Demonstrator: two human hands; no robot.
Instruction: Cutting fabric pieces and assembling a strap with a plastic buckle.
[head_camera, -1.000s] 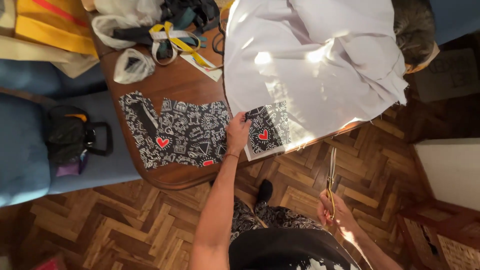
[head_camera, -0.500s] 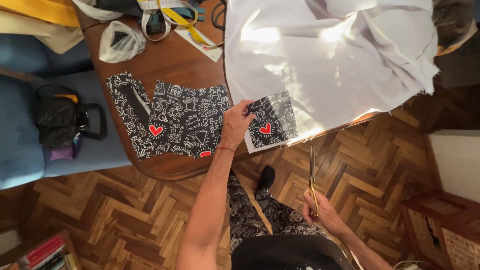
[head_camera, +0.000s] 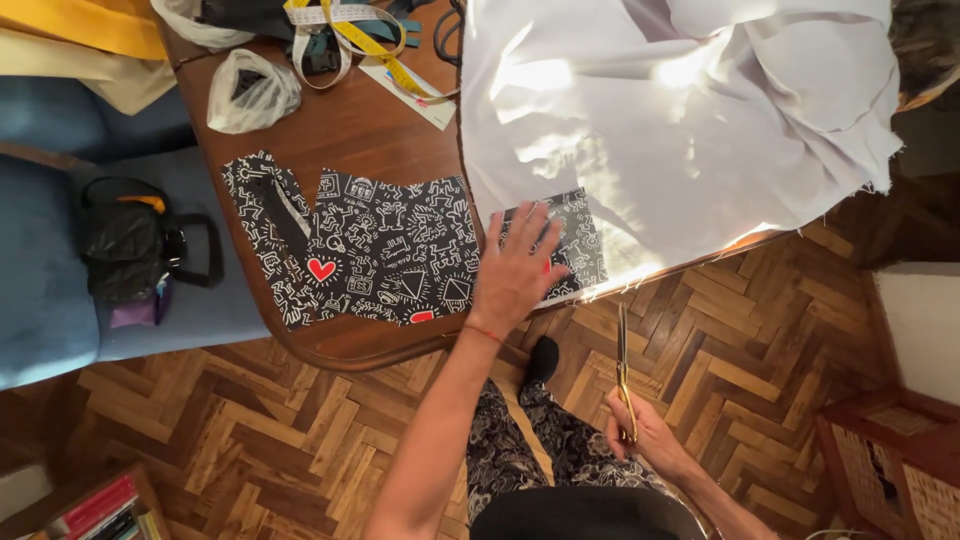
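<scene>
A large white cloth sheet (head_camera: 690, 130) drapes the brown wooden table's (head_camera: 350, 130) near edge. The black doodle-print fabric (head_camera: 380, 250) lies along that edge under the flat, spread left hand (head_camera: 515, 265). Below it, the right hand (head_camera: 645, 435) grips long gold scissors (head_camera: 622, 365).

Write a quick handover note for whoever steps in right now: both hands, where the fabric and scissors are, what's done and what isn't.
Left hand: flat, fingers spread, pressing the black-and-white printed fabric at the table edge.
Right hand: down beside the leg, gripping the scissors, blades pointing up toward the table, clear of any cloth.
White fabric covers the table's right side, overlapping the printed piece.
Done: both fabrics laid out.
Left: scissors not yet at the fabric.
</scene>
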